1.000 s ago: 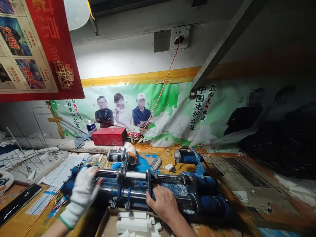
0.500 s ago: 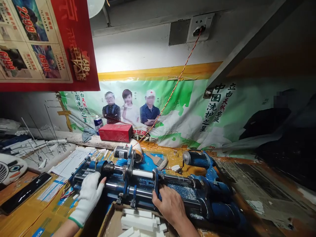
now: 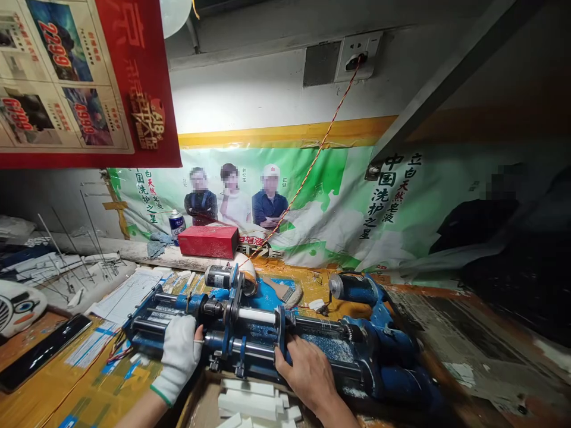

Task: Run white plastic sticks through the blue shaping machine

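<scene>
A blue bench machine [image 3: 392, 342] with steel rails lies across the bench. My left hand [image 3: 181, 348], in a white glove with the thumb tip bare, is closed over the sliding carriage [image 3: 193, 303] at the left. The carriage bears a drill chuck [image 3: 214, 308], now close to the middle bracket. A white rod [image 3: 257, 315] lies level between two upright brackets. My bare right hand [image 3: 307, 365] curls round the lower part of the right upright bracket [image 3: 280, 324]; some of its fingers are hidden behind it.
A carton [image 3: 203, 398] of white bars [image 3: 252, 404] stands in front of the machine. Behind are a red box [image 3: 209, 242], a spray can [image 3: 176, 224], a brush [image 3: 289, 293] and a motor [image 3: 354, 287]. A phone [image 3: 44, 351] lies left. A twisted cord [image 3: 319, 148] hangs from the socket.
My left hand has moved to the right along the rails, and the carriage with its chuck has slid right, nearer the white rod. My right hand has stayed in place.
</scene>
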### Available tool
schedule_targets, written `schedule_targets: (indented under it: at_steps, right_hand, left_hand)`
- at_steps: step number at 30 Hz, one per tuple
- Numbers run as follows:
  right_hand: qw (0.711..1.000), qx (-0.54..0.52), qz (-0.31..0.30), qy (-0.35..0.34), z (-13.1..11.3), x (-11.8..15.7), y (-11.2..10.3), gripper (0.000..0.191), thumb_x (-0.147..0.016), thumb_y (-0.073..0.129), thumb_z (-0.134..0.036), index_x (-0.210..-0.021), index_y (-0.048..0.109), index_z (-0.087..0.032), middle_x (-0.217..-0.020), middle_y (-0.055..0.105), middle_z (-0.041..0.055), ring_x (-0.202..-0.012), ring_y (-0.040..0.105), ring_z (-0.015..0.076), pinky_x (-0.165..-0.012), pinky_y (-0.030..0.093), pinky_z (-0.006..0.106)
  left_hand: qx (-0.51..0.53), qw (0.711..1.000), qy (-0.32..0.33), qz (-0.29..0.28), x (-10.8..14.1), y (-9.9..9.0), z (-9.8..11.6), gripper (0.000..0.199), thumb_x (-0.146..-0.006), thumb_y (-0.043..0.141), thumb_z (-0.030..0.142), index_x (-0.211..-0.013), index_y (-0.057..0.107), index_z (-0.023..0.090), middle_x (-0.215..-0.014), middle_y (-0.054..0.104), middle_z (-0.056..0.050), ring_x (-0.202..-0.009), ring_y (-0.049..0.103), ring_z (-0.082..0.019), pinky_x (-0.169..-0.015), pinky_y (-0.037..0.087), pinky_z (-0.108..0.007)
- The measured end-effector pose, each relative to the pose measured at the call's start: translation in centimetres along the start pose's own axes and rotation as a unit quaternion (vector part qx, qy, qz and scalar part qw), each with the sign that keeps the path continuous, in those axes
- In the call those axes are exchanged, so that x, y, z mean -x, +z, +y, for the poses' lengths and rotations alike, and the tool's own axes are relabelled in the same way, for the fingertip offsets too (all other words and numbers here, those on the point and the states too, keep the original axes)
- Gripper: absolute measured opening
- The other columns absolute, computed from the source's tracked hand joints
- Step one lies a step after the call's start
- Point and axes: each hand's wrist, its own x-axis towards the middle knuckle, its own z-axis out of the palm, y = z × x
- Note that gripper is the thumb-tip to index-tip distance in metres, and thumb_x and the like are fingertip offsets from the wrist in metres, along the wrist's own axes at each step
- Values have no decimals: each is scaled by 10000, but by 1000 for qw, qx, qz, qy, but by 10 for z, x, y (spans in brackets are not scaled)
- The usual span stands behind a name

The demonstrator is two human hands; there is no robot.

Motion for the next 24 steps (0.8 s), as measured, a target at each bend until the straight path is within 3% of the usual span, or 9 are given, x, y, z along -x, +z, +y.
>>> schedule_targets:
  at_steps: [7, 16, 19, 21, 23, 24]
  right_hand:
    - [1000, 1, 15, -16, 2, 0, 2, 231, -877, 413, -332, -824, 594, -198, -741, 595, 20, -719, 536, 152, -678, 290, 280]
    - [1000, 8, 10, -16, 3, -1, 3, 221, -872, 415, -330, -831, 594, -206, -754, 608, 19, -726, 543, 154, -691, 296, 282]
    - [1000, 9, 2, -14, 2, -2, 4, 227, -871, 412, -329, -840, 600, -207, -764, 613, 20, -737, 548, 157, -698, 295, 284]
    - [1000, 15, -6, -7, -1, -4, 3, 235, -868, 409, -326, -847, 609, -204, -768, 618, 23, -741, 555, 162, -697, 296, 287]
    - [1000, 23, -21, 3, -3, -5, 1, 241, -861, 413, -327, -851, 618, -200, -770, 624, 28, -741, 567, 168, -699, 300, 290]
    - [999, 29, -32, 6, -2, -6, -2, 245, -855, 419, -335, -851, 622, -198, -770, 628, 30, -735, 573, 171, -699, 304, 292]
  left_hand:
    - [-1, 999, 38, 22, 8, 10, -47, 80, -851, 428, 295, -820, 434, 222, -738, 536, -16, -728, 560, -206, -712, 469, -359]
    - [-3, 999, 19, 36, 13, 11, -102, 98, -864, 442, 321, -866, 457, 224, -734, 540, 3, -711, 566, -185, -688, 499, -334]
    - [35, 994, -84, 55, 12, -3, -83, 342, -830, 502, 408, -1088, 444, 191, -956, 574, -67, -888, 575, -233, -794, 498, -406]
    - [105, 979, -158, 68, -2, -16, -44, 612, -772, 561, 486, -1256, 351, 177, -1144, 523, -121, -1033, 532, -271, -875, 465, -457]
    - [185, 975, -114, 42, -29, -28, 8, 766, -732, 606, 500, -1335, 272, 166, -1248, 465, -149, -1138, 468, -284, -965, 400, -485]
    - [211, 977, -35, -4, -45, -32, 36, 744, -730, 617, 478, -1325, 299, 164, -1231, 492, -150, -1160, 450, -292, -1015, 331, -521]
